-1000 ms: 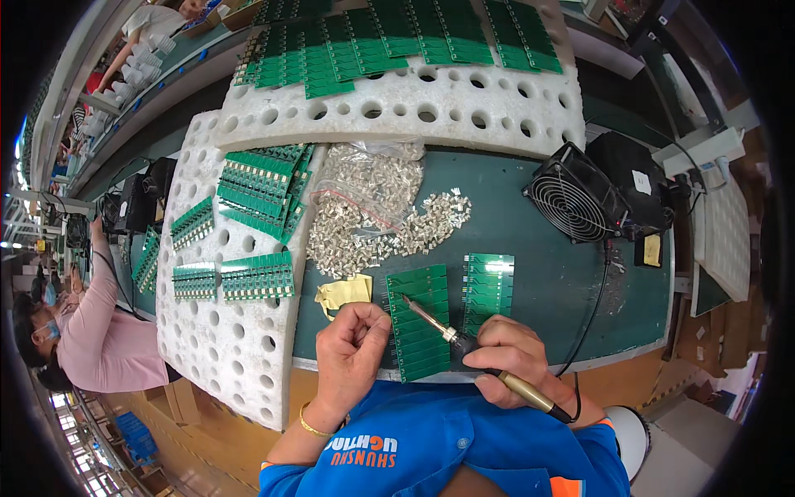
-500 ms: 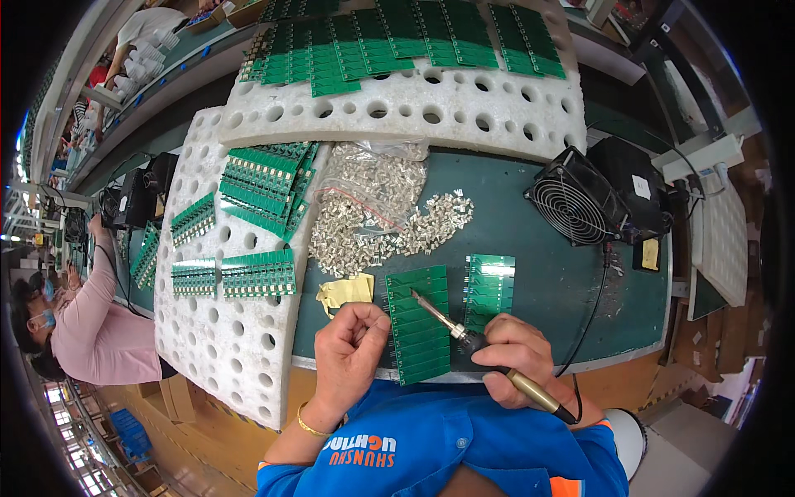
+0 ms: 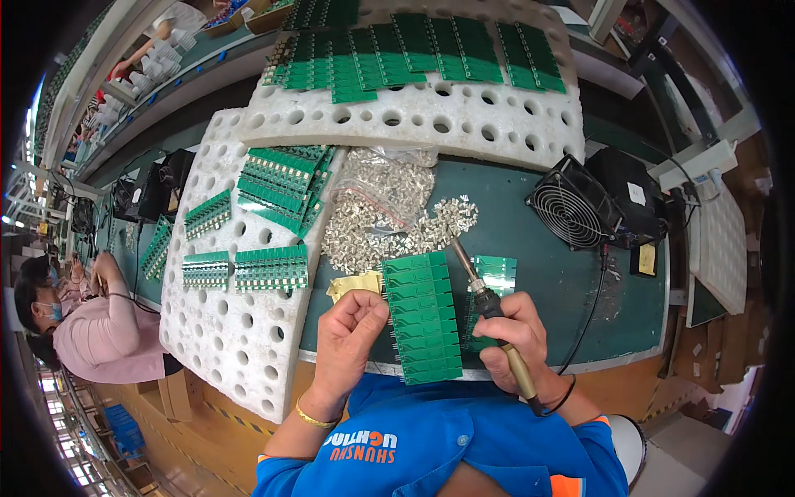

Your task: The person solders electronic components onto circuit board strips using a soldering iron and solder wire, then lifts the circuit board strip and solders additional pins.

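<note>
My left hand (image 3: 356,331) pinches the pinned left edge of a green circuit board panel (image 3: 421,319), which lies slightly tilted in front of me. My right hand (image 3: 515,335) grips a soldering iron (image 3: 472,273) with an olive handle; its tip points up beside the panel's top right, near a pile of small metal parts (image 3: 356,232). A second green panel (image 3: 497,269) lies partly behind the iron and right hand. Yellow crumpled material (image 3: 348,286), perhaps a sponge or paper, sits beyond my left fingers.
Foam trays (image 3: 224,331) (image 3: 522,124) bear rows of green boards (image 3: 273,186) at left and back. A plastic bag (image 3: 389,174) holds more parts. A black fan (image 3: 563,207) and black unit (image 3: 629,190) stand right. A person in pink (image 3: 108,331) works at far left.
The iron's tip has lifted off the panel and swung up and right. The panel and left hand have shifted slightly. The person in pink has drawn their arm lower.
</note>
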